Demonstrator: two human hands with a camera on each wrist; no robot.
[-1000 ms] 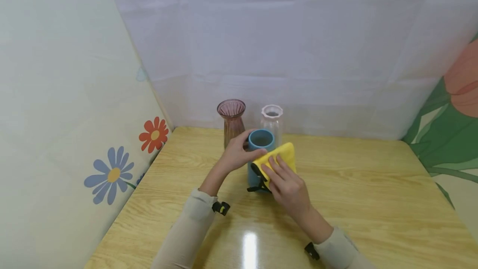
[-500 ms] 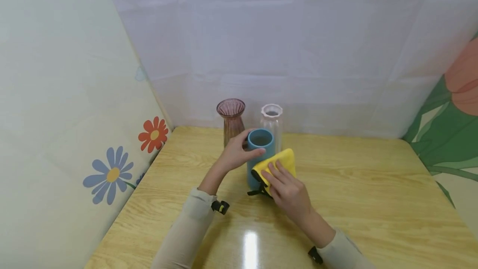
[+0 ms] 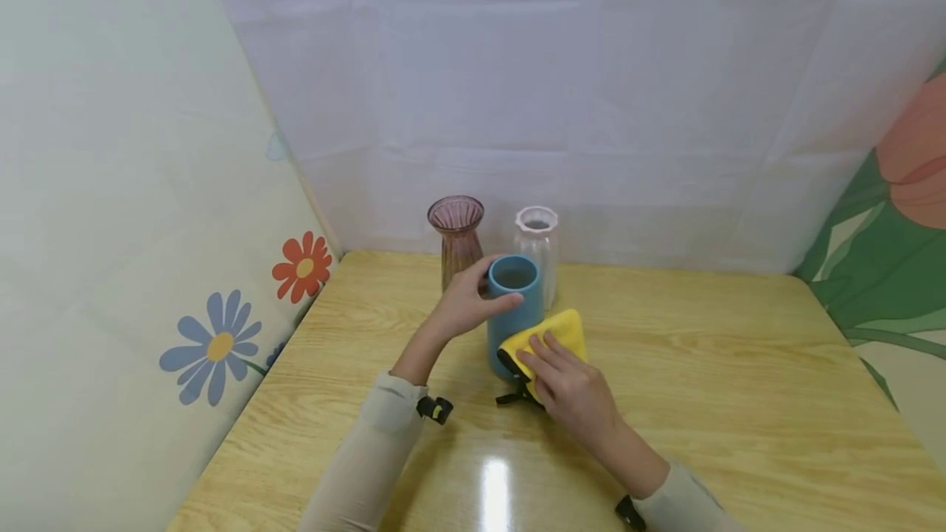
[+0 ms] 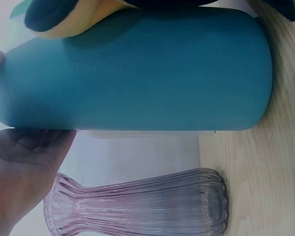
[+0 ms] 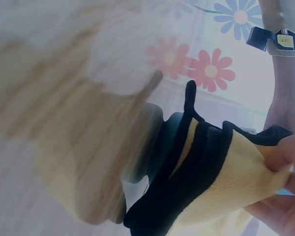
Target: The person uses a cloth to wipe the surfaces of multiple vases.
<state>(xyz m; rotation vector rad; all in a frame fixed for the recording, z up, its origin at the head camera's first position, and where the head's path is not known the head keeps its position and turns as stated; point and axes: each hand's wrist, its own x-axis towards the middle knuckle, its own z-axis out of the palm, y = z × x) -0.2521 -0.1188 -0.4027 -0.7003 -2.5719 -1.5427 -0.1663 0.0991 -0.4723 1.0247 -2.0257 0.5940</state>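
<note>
A blue cylindrical vase (image 3: 510, 323) stands upright on the table. My left hand (image 3: 464, 304) grips it near the rim, thumb in front and fingers round the left side. In my right hand (image 3: 578, 391) is a folded yellow cloth (image 3: 567, 333) with black edging and a black loop. The cloth lies against the lower right front of the vase. From the right wrist, the thumb and fingers pinch the cloth (image 5: 241, 174). In the left wrist view the vase's smooth side (image 4: 152, 73) fills the upper part, its base on the table.
Behind the blue vase stand a purple ribbed glass vase (image 3: 456, 240) on the left and a clear vase with a pale scalloped rim (image 3: 545, 253) on the right. A white cloth backdrop (image 3: 473, 89) rises behind the wood-grain table (image 3: 709, 384).
My right hand has slid the yellow cloth down the side of the blue vase, from near the rim to lower down. My left hand keeps its hold on the vase.
</note>
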